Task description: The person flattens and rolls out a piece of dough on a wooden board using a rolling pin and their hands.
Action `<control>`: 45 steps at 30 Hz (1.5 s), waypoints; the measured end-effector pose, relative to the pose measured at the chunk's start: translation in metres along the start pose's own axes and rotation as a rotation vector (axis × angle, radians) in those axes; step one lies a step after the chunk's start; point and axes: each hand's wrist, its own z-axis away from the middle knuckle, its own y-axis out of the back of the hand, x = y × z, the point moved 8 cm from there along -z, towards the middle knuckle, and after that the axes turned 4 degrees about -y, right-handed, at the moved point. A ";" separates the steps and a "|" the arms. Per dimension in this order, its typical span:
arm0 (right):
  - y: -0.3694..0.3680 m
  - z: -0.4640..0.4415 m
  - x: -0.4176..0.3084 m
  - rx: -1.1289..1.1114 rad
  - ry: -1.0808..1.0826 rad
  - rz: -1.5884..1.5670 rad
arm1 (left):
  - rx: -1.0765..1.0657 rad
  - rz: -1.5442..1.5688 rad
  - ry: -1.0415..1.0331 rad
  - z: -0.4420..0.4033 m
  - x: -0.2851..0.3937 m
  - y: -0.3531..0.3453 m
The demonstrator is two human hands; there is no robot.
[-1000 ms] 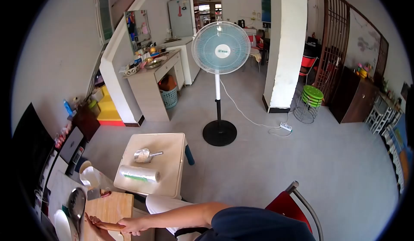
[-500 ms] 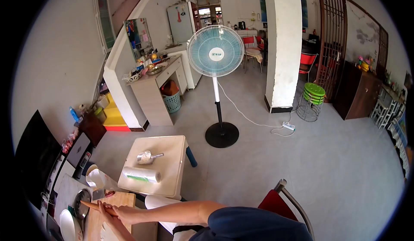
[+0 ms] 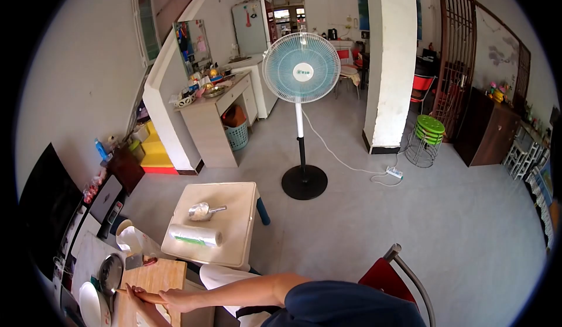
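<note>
A wooden rolling pin with a tapered end lies low over the wooden board at the lower left. My right hand grips it near one end. My left hand is on it closer to the tapered end, its fingers partly blurred. Something pale, perhaps dough, shows on the board beneath my arms, mostly hidden. Beside the board sit a round metal dish and a white bowl. A flat grey piece lies at the board's far edge.
A cream table beyond the board carries a metal scoop with white powder and a plastic-wrapped roll. A standing fan faces me, its cord crossing the floor. A red chair is at my right.
My hands and the rolling pin have shifted slightly down in view, toward me. The camera has turned a little left, so the room's contents sit further right.
</note>
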 end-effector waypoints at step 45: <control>0.021 0.035 -0.012 0.187 -0.191 0.045 | -0.030 -0.156 0.135 0.086 -0.043 -0.024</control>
